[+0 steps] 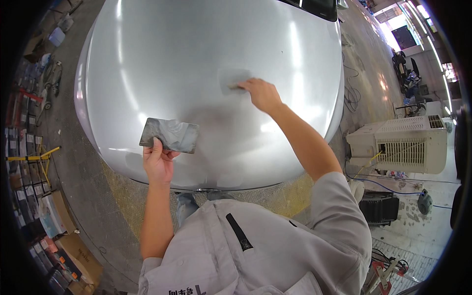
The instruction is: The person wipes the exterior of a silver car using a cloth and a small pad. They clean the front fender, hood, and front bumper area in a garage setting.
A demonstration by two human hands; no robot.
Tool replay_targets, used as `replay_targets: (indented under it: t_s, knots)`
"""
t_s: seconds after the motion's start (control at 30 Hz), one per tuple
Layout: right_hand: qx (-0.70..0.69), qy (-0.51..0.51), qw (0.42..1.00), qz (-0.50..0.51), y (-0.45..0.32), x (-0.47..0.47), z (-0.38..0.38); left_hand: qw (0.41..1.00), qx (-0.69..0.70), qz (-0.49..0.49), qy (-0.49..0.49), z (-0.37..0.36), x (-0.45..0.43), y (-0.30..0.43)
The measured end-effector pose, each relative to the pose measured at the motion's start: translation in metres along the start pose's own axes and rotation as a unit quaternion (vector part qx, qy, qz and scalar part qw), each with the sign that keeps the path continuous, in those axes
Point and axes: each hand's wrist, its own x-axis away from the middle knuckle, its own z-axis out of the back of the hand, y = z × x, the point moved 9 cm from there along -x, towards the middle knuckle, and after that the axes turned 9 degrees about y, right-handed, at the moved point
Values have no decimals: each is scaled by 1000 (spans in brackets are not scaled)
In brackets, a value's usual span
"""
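Observation:
Before me lies the silver hood of a car. My left hand grips a flat rectangular board by its lower edge; grey paste is smeared over the board's face. Farther up and to the right, my right hand holds a small spreader, mostly hidden by the fingers, against the hood. The spreader is at a dull grey patch of filler on the metal. Another darker grey patch shows near the hood's front left edge.
A beige air cooler stands to the right, with a blue hose below it. Cables lie on the floor beside the car. At left are shelves of boxes, a yellow stand and cardboard boxes.

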Motion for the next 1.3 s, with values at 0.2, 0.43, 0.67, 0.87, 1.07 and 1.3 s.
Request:
replay_targets:
  t_s: [0.2, 0.43, 0.67, 0.87, 1.07, 1.3]
  knots:
    - [-125, 13, 990, -59, -12, 33, 14, 999, -28, 46, 10, -3, -2, -30]
    - [-651, -32, 747, -129, -81, 34, 48, 993, -70, 96, -19, -30, -10, -72]
    - [-64, -7, 996, 61, -62, -7, 43, 998, 50, -27, 12, -12, -28, -2]
    - [13, 5, 1000, 22, -18, -64, 8, 1000, 25, -5, -4, 5, -10, 3]
    - [23, -25, 997, 74, -58, -32, -20, 1000, 21, 2, 17, 16, -2, -3]
    - [-124, -34, 990, -49, -64, 20, 11, 997, -34, 55, 36, 21, -2, -27]
